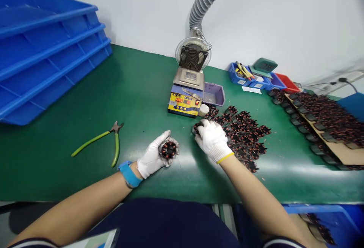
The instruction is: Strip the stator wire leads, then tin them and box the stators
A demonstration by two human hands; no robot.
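Note:
My left hand, in a white glove, is closed round a motor stator with a black frame, copper windings and loose thin wires. It is held just above the green table. My right hand, gloved with a yellow cuff edge, grips a second stator at the left side of a cluster of similar stators; its fingers partly hide that piece. Green-handled cutting pliers lie with jaws apart, left of my left hand. A solder pot with a lit red display stands beyond both hands.
An extraction hose hangs over the pot. Beside it are a purple tray and a round whitish block. Blue trays are stacked at left. Small bins, a scale and boards of stators stand at right.

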